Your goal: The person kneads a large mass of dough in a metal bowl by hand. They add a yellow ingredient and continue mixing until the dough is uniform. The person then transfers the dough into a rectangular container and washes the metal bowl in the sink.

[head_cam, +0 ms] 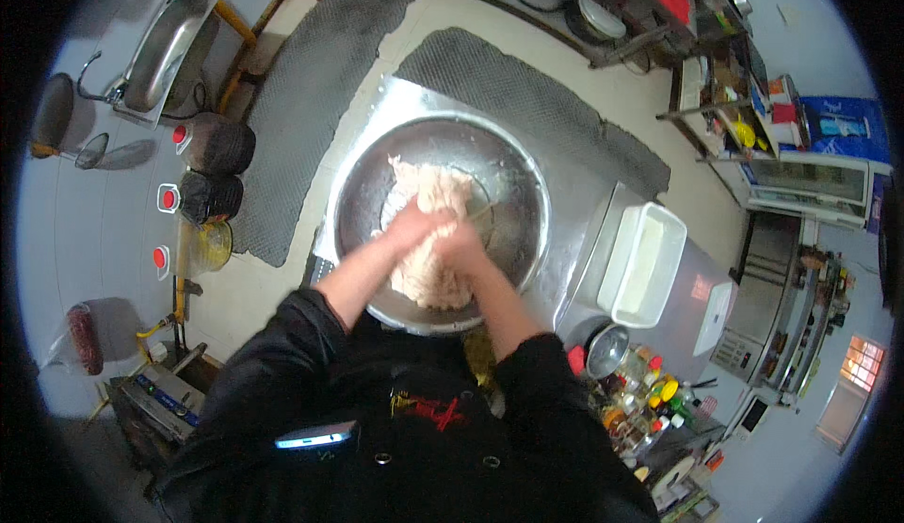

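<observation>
A wide metal bowl [519, 269] rests on a stainless steel table [565, 170] right in front of me. Inside it lies a soft, pale pinkish mass [431, 286], dough or raw meat; I cannot tell which. My left hand [422, 225] grips the middle of the mass from the left. Close against it, my right hand [458, 246] grips the mass from the right. Motion blurs both hands, and most fingers are hidden. The mass shows beyond my hands and also between my forearms.
A white rectangular tub [643, 265] stands at the table's right. Sauce bottles [635, 410] and a small metal bowl [607, 352] crowd the lower right. Large jugs [215, 143] line the left wall near a metal sink [168, 53]. Dark mats [311, 106] cover the floor.
</observation>
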`<state>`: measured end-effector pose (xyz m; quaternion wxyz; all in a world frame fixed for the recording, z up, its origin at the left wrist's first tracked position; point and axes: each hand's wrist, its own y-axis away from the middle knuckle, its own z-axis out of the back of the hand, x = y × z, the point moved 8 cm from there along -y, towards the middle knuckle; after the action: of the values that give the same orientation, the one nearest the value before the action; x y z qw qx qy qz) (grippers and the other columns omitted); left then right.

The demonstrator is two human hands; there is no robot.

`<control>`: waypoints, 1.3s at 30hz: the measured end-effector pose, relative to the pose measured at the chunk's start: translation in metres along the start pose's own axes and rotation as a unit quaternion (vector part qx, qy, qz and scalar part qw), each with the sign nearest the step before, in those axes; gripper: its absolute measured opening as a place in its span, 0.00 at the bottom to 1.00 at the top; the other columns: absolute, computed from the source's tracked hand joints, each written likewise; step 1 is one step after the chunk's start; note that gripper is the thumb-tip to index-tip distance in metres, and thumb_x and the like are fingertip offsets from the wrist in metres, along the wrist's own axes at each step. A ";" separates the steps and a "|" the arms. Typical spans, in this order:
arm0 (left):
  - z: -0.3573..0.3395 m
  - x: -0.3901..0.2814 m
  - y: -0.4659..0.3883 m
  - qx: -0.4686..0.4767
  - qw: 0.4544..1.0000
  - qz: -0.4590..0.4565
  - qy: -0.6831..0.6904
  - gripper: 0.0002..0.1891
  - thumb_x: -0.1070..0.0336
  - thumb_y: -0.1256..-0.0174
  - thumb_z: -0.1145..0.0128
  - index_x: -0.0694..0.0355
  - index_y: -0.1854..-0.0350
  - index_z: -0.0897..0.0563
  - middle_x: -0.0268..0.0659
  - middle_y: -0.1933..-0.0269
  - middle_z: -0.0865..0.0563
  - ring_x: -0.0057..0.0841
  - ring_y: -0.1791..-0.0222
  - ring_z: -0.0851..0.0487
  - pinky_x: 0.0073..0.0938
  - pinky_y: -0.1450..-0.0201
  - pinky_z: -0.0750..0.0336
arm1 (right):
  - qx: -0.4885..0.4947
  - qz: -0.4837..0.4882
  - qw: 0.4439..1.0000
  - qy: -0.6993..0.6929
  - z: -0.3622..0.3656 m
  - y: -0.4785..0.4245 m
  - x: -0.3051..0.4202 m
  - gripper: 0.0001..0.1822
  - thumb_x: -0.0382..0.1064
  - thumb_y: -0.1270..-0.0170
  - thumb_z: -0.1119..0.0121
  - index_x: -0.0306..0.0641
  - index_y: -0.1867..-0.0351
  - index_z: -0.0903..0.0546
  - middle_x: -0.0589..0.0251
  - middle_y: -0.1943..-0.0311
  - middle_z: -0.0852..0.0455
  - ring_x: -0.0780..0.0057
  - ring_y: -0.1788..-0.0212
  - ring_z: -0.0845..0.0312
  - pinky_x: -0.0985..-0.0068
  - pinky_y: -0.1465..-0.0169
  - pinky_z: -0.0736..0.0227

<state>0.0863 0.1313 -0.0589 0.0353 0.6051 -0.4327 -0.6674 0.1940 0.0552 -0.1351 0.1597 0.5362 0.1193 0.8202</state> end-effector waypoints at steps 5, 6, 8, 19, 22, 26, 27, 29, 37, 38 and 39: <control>0.057 -0.037 -0.036 -0.040 0.981 -0.055 -0.181 0.28 0.67 0.40 0.35 0.66 0.35 0.22 0.50 0.39 0.17 0.36 0.47 0.14 0.35 0.42 0.21 | -0.084 0.021 0.993 -0.085 0.073 -0.049 0.039 0.21 0.30 0.40 0.39 0.27 0.44 0.19 0.55 0.54 0.11 0.63 0.51 0.14 0.70 0.43 0.22; 0.054 -0.043 -0.043 -0.056 0.975 -0.051 -0.209 0.32 0.65 0.41 0.35 0.67 0.32 0.25 0.52 0.36 0.20 0.38 0.45 0.15 0.34 0.40 0.22 | -0.126 0.035 0.990 -0.052 0.077 -0.058 0.034 0.19 0.31 0.38 0.39 0.28 0.45 0.19 0.54 0.55 0.11 0.63 0.51 0.14 0.70 0.44 0.22; 0.042 -0.025 -0.064 -0.077 0.994 -0.015 -0.073 0.39 0.56 0.40 0.33 0.71 0.29 0.31 0.56 0.34 0.23 0.40 0.43 0.16 0.36 0.40 0.22 | -0.225 0.065 0.972 0.010 0.050 -0.072 0.056 0.15 0.34 0.36 0.39 0.31 0.49 0.17 0.52 0.58 0.11 0.63 0.54 0.14 0.71 0.47 0.22; 0.024 0.077 -0.026 -0.093 0.995 0.010 0.042 0.43 0.59 0.35 0.31 0.67 0.23 0.42 0.48 0.39 0.18 0.33 0.49 0.13 0.31 0.50 0.17 | -0.165 -0.015 0.983 -0.075 0.010 0.033 0.061 0.35 0.32 0.40 0.40 0.28 0.29 0.32 0.42 0.35 0.25 0.61 0.31 0.29 0.64 0.31 0.34; 0.014 0.012 -0.020 0.024 0.996 0.050 0.064 0.30 0.61 0.35 0.32 0.69 0.34 0.26 0.47 0.46 0.13 0.33 0.51 0.13 0.31 0.47 0.18 | -0.087 -0.079 0.971 -0.210 0.018 0.016 0.052 0.29 0.28 0.43 0.41 0.29 0.36 0.26 0.48 0.48 0.15 0.59 0.45 0.18 0.67 0.40 0.25; 0.058 -0.058 -0.033 -0.107 0.951 -0.142 -0.254 0.25 0.70 0.38 0.38 0.63 0.36 0.24 0.38 0.60 0.11 0.24 0.68 0.14 0.27 0.61 0.17 | -0.073 -0.048 0.993 -0.078 0.071 -0.035 0.014 0.20 0.31 0.41 0.41 0.30 0.46 0.20 0.51 0.60 0.12 0.56 0.57 0.15 0.66 0.49 0.22; 0.050 -0.042 -0.044 -0.063 0.978 -0.099 -0.170 0.27 0.68 0.36 0.38 0.63 0.34 0.27 0.41 0.55 0.13 0.27 0.62 0.14 0.29 0.55 0.18 | -0.096 -0.062 0.992 -0.043 0.068 -0.040 0.015 0.19 0.31 0.41 0.41 0.31 0.47 0.20 0.51 0.59 0.12 0.56 0.56 0.16 0.65 0.48 0.22; 0.036 -0.013 -0.059 -0.003 1.000 0.006 0.006 0.32 0.64 0.34 0.38 0.62 0.29 0.33 0.46 0.46 0.16 0.32 0.50 0.15 0.32 0.45 0.20 | -0.173 -0.071 0.982 -0.025 0.050 -0.041 0.065 0.18 0.32 0.41 0.41 0.32 0.49 0.19 0.49 0.57 0.13 0.54 0.55 0.16 0.63 0.47 0.23; 0.057 -0.027 -0.003 -0.120 0.963 -0.074 -0.228 0.34 0.54 0.35 0.36 0.68 0.33 0.32 0.53 0.39 0.22 0.41 0.39 0.20 0.38 0.38 0.24 | -0.136 0.029 0.990 -0.030 0.074 -0.005 0.011 0.22 0.43 0.35 0.38 0.37 0.41 0.21 0.45 0.48 0.15 0.46 0.45 0.19 0.59 0.37 0.29; 0.056 0.005 -0.004 -0.141 0.974 -0.057 -0.168 0.34 0.56 0.35 0.35 0.68 0.32 0.32 0.54 0.37 0.24 0.42 0.37 0.22 0.38 0.36 0.25 | -0.217 0.023 0.974 0.062 0.068 0.007 0.004 0.24 0.47 0.32 0.39 0.37 0.39 0.22 0.45 0.46 0.15 0.45 0.44 0.20 0.57 0.36 0.30; 0.060 0.036 -0.001 -0.172 0.978 -0.042 -0.106 0.33 0.59 0.36 0.35 0.67 0.32 0.32 0.55 0.35 0.26 0.43 0.35 0.24 0.39 0.34 0.27 | -0.199 -0.052 0.978 -0.021 0.036 0.007 0.008 0.25 0.47 0.31 0.40 0.36 0.38 0.23 0.45 0.46 0.16 0.46 0.43 0.19 0.58 0.36 0.30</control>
<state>0.0269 0.1434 -0.0937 0.0643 0.5332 -0.2867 -0.7933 0.2231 0.0530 -0.1120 0.3080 0.5043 -0.0218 0.8064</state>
